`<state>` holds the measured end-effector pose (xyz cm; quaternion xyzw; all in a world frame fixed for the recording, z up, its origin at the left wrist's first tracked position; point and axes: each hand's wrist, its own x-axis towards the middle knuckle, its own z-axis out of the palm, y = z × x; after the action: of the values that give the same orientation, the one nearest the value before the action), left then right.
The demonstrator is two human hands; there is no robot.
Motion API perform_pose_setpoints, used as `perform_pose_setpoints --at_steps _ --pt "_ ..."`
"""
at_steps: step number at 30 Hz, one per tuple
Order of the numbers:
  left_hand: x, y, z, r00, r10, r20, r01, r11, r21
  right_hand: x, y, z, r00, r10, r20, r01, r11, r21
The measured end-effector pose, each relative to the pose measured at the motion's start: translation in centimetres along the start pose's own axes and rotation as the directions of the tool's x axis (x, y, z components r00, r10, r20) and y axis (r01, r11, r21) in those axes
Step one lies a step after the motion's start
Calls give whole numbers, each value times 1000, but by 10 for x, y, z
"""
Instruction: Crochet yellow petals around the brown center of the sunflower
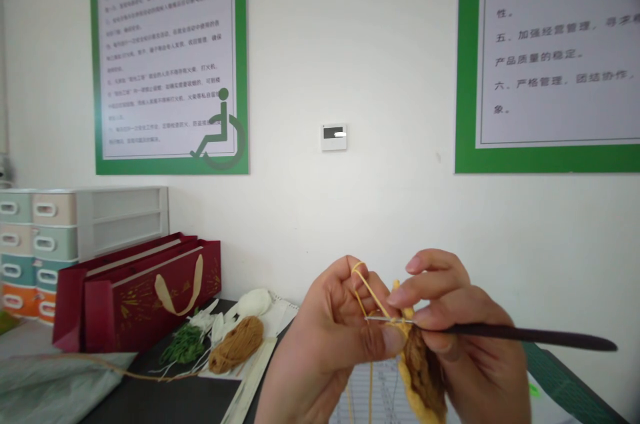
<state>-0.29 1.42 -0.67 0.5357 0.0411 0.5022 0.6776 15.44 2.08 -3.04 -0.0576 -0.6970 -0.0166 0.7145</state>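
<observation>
Yellow yarn loops over the index finger of my left hand, whose thumb and fingers pinch the edge of a yellow and brown crochet piece. My right hand is closed around a crochet hook with a dark handle and a thin metal tip. The tip points left, passing by the top edge of the piece and near the taut yarn. Part of the piece is hidden behind my fingers. Loose yarn strands hang below my left hand.
Left on the dark table lie a brown yarn skein, green yarn and white yarn. Dark red gift bags stand behind, beside a drawer unit. A printed sheet lies below my hands.
</observation>
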Motion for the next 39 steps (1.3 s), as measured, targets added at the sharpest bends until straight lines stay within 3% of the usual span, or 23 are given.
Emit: perform_pose_setpoints --at_steps 3,13,20,25,32,39 --pt "0 -1 -1 999 15 -38 -13 998 64 2 1 -2 1000 -26 8 26 1000 13" --pt "-7 4 9 986 65 -154 -35 982 188 -6 0 3 989 139 -53 -122 963 238" --pt "-9 8 11 982 46 -181 -4 974 228 -6 2 5 969 231 -94 -193 934 299" --pt "-9 7 11 981 81 -176 -37 970 239 -5 2 1 970 224 -98 -192 945 265" --pt "-11 4 8 987 94 -132 -50 952 302 -3 1 -12 990 139 -10 -135 976 171" --pt "-15 2 0 986 158 -46 -114 860 497 1 -1 -26 984 105 145 -114 992 55"
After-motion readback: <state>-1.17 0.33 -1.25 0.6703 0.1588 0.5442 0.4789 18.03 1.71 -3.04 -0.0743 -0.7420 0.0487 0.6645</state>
